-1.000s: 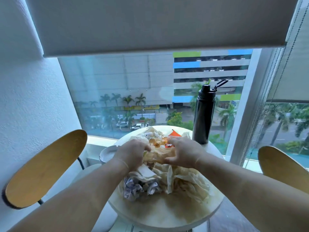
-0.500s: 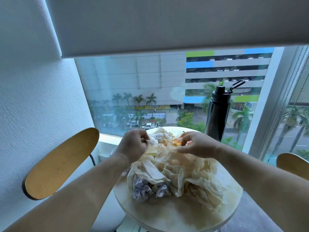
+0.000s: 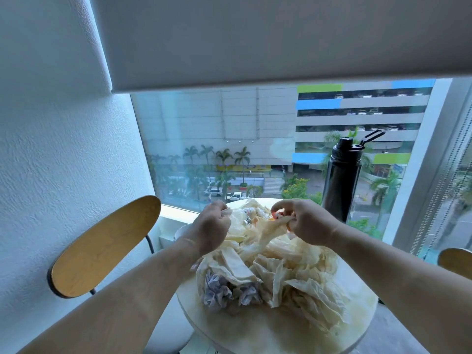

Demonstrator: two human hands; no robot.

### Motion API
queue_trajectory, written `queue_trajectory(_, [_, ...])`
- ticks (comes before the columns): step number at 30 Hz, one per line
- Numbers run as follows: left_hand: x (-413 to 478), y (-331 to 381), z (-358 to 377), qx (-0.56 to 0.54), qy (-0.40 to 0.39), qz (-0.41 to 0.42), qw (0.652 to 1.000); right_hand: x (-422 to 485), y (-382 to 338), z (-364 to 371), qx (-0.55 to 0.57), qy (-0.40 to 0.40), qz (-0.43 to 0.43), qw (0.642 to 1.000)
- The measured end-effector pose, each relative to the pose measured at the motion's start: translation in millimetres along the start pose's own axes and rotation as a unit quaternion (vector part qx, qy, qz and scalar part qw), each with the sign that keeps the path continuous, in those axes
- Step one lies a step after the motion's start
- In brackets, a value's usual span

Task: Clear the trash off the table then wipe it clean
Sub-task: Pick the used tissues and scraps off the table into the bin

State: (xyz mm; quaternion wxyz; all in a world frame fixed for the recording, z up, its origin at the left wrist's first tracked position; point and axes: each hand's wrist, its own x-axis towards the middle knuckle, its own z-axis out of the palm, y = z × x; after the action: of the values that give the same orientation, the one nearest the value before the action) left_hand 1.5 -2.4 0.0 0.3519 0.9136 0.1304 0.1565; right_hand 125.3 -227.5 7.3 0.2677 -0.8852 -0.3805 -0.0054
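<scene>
A thin cream plastic bag [image 3: 286, 274] full of trash lies on the small round white table [image 3: 268, 333]. Crumpled printed paper [image 3: 219, 290] shows through its near side, and a small bottle and orange wrappers [image 3: 251, 215] lie in its open mouth at the far side. My left hand [image 3: 212, 226] is closed on the bag's left rim. My right hand [image 3: 306, 221] pinches the right rim, which is stretched taut between the two hands.
A tall black flask [image 3: 341, 180] with a loop lid stands at the table's far right by the window. Wooden chair backs sit at left [image 3: 102, 249] and right [image 3: 457, 261]. A white bowl rim [image 3: 181, 229] peeks out behind my left wrist.
Both hands have lifted from pressing on the trash and now pull the bag's rim apart and up. The view has shifted left, so the table sits further right.
</scene>
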Motion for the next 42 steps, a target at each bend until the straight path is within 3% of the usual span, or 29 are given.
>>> queue_trajectory(4, [-1.5, -3.9, -5.7, 0.036, 0.008, 0.008, 0.999, 5.7, -9.3, -4.0, 0.124, 0.046, 0.028, 0.991])
queue_trajectory(7, [-1.6, -9.9, -5.1, 0.059, 0.031, 0.011, 0.998, 8.2, -15.5, 5.3, 0.173, 0.035, 0.057, 0.983])
queue_trajectory(10, [-2.2, -13.2, -5.0, 0.048, 0.038, 0.005, 0.998, 5.4, -20.9, 21.3, 0.033, -0.05, 0.014, 0.998])
queue_trajectory(13, [-7.5, -12.4, -9.0, 0.012, 0.028, -0.003, 1.0, 1.9, -24.0, 34.9, -0.088, -0.114, -0.006, 0.99])
queue_trajectory(18, [-14.0, -5.4, -17.8, -0.042, 0.057, 0.017, 0.997, 9.0, -24.3, 39.3, -0.092, -0.048, -0.039, 0.994])
queue_trajectory(21, [-14.7, -1.2, -26.3, -0.055, 0.076, 0.001, 0.996, 18.5, -25.1, 23.1, -0.033, 0.015, -0.019, 0.999])
queue_trajectory(25, [-14.8, 6.2, -39.6, -0.151, 0.096, -0.024, 0.984, 26.3, -30.1, 1.9, 0.12, 0.072, 0.037, 0.989])
queue_trajectory(28, [-19.3, 8.9, -51.2, -0.208, 0.112, -0.051, 0.97, 28.8, -41.0, -3.9, 0.27, 0.077, 0.067, 0.958])
queue_trajectory(31, [-26.0, 7.7, -60.6, -0.192, 0.141, -0.05, 0.97, 31.6, -58.3, -6.0, 0.331, 0.09, 0.069, 0.937])
queue_trajectory(34, [-29.7, 4.2, -66.1, -0.192, 0.169, -0.031, 0.966, 31.5, -78.6, -16.1, 0.44, 0.078, 0.06, 0.893])
queue_trajectory(37, [-34.2, -5.7, -77.0, -0.233, 0.178, -0.029, 0.956, 33.7, -102.0, -19.7, 0.421, 0.038, -0.011, 0.906])
queue_trajectory(42, [-50.6, -34.4, -103.3, -0.208, 0.222, -0.065, 0.951, 44.3, -143.6, -0.5, 0.389, 0.068, -0.088, 0.914])
